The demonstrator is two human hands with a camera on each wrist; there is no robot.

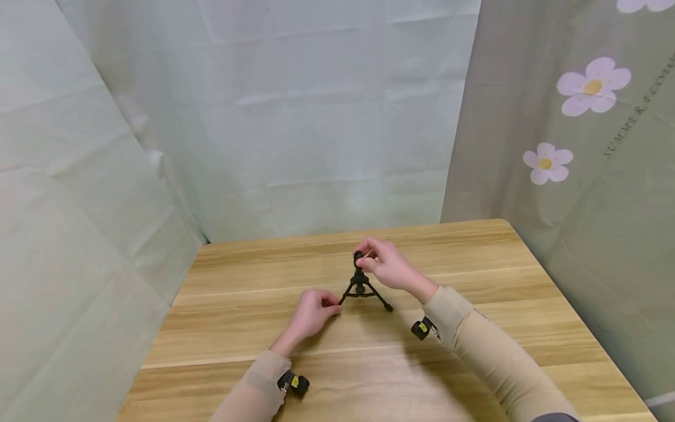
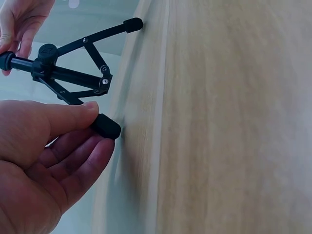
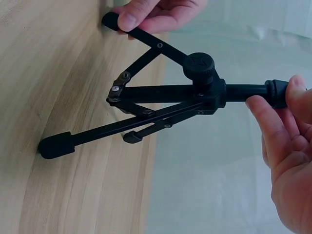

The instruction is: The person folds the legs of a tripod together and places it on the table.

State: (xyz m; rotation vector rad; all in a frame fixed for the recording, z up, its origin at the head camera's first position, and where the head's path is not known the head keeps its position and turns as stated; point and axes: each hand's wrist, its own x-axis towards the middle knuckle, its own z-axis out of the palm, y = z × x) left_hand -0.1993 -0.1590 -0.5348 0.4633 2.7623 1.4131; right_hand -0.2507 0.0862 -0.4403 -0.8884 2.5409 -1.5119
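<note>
A small black tripod point(image 1: 360, 281) stands upright on the wooden table with its legs spread. My right hand point(image 1: 389, 266) grips the top of its centre column; in the right wrist view the thumb and fingers point(image 3: 278, 141) close round the collar there. Down at the tabletop, my left hand point(image 1: 312, 313) pinches the foot of one leg. The left wrist view shows the thumb on top of that rubber foot point(image 2: 106, 126) and the fingers beneath. Another foot point(image 3: 56, 145) touches the wood. A round knob point(image 3: 199, 67) sits on the side of the column.
The light wooden table point(image 1: 237, 334) has its far edge against pale grey-green cloth point(image 1: 316, 146). A curtain with printed flowers point(image 1: 593, 87) hangs on the right. Small black wrist cameras point(image 1: 420, 329) are strapped to both sleeves.
</note>
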